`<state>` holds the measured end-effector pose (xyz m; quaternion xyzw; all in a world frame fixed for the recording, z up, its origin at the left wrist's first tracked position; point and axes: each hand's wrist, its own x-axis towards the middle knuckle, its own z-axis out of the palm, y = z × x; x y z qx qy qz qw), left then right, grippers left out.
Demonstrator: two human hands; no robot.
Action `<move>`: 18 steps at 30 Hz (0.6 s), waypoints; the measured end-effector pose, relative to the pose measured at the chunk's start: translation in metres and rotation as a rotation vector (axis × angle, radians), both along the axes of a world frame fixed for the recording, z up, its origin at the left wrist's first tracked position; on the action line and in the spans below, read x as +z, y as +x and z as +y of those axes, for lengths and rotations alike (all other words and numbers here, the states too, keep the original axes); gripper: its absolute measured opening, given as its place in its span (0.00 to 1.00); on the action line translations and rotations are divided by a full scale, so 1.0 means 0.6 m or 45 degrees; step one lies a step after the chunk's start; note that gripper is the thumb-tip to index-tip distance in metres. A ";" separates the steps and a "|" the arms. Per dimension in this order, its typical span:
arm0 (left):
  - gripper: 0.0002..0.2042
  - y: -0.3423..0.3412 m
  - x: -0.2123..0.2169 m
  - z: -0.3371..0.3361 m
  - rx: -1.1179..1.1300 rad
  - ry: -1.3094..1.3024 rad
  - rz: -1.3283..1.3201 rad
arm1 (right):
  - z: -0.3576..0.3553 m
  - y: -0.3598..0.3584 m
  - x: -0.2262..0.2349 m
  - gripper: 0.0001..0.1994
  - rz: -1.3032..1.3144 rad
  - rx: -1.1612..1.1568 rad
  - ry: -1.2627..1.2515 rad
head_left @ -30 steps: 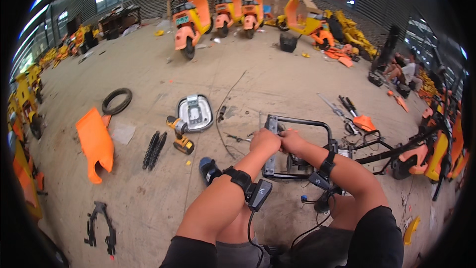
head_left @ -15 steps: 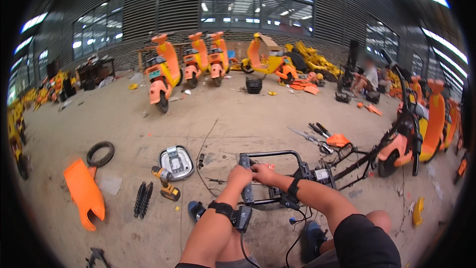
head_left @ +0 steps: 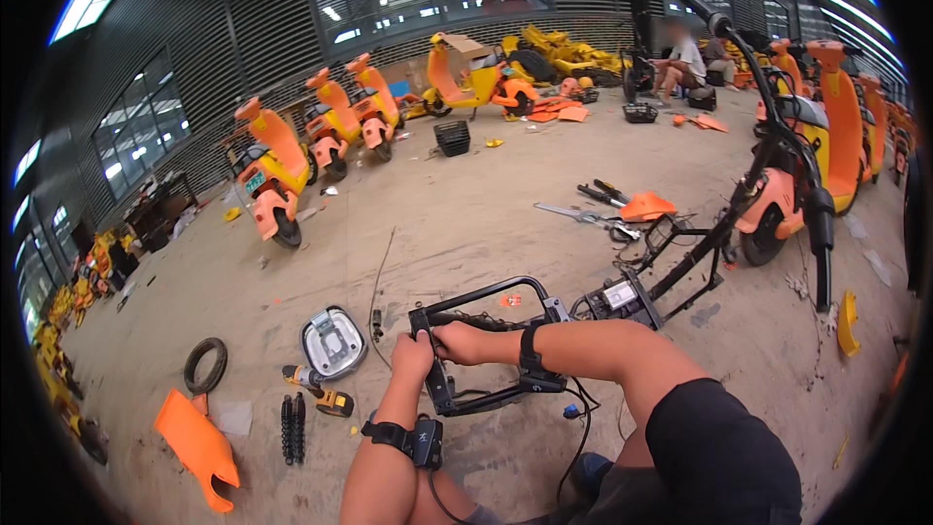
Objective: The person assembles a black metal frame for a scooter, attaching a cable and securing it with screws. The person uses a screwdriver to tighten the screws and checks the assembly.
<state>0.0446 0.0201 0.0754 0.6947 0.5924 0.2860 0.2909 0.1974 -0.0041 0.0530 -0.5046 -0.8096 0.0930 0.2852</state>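
Hands, left hand (head_left: pixel 413 355) and right hand (head_left: pixel 457 342), both clench the black frame's (head_left: pixel 505 287) near-left corner.

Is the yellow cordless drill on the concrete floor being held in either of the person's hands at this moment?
No, the yellow cordless drill lies on the floor while the left hand and right hand grip the black metal frame.

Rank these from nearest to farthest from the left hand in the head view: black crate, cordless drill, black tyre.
1. Cordless drill, on the floor just left of the left hand.
2. Black tyre, farther left.
3. Black crate, far ahead by the scooters.
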 end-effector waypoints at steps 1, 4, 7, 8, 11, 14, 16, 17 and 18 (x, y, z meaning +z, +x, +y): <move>0.22 -0.004 0.004 -0.002 0.006 -0.007 0.011 | 0.001 -0.004 0.003 0.10 0.007 0.002 -0.029; 0.23 -0.031 0.005 0.003 0.017 0.076 0.101 | -0.009 -0.027 0.027 0.09 0.104 0.008 -0.180; 0.25 -0.013 -0.012 0.005 -0.041 0.154 0.144 | -0.003 0.007 -0.007 0.10 0.077 0.028 -0.109; 0.25 -0.012 -0.013 0.006 -0.020 0.124 0.107 | 0.005 0.010 -0.014 0.10 0.031 0.039 -0.043; 0.27 -0.022 -0.002 -0.008 0.090 0.090 0.146 | 0.004 -0.006 -0.006 0.10 0.162 0.043 -0.066; 0.25 -0.017 0.004 -0.022 0.176 0.134 0.272 | 0.034 0.000 -0.011 0.12 -0.034 0.133 -0.044; 0.20 -0.021 0.019 -0.042 0.158 0.091 0.350 | 0.045 0.002 -0.002 0.15 -0.168 0.191 -0.072; 0.18 -0.031 0.026 -0.044 0.097 0.088 0.429 | 0.044 -0.003 0.013 0.16 -0.199 0.192 -0.064; 0.17 -0.050 0.024 -0.042 0.052 0.065 0.516 | 0.039 -0.015 0.029 0.16 -0.255 0.201 -0.105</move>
